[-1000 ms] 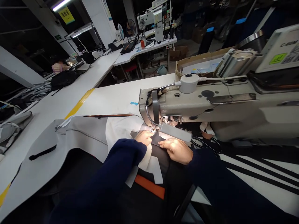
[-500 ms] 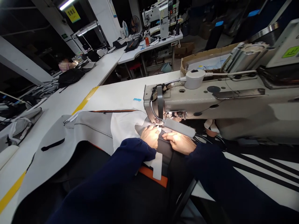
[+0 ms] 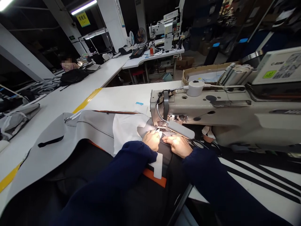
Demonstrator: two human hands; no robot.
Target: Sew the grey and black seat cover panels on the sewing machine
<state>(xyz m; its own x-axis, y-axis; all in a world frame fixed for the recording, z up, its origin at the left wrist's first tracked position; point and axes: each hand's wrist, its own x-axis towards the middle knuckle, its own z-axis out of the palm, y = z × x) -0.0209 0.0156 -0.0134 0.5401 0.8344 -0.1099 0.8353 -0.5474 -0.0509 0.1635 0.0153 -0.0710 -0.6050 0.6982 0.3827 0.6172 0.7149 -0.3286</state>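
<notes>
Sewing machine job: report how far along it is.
Done: a dark seam line already runs along the grey panel. In hand: left hand and right hand press the black piece flat under the sewing machine head. Left: the orange-edged part nearest the body has not reached the needle.

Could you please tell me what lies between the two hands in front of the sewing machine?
In the head view, a narrow strip of black fabric lies between the left hand and the right hand.
</notes>
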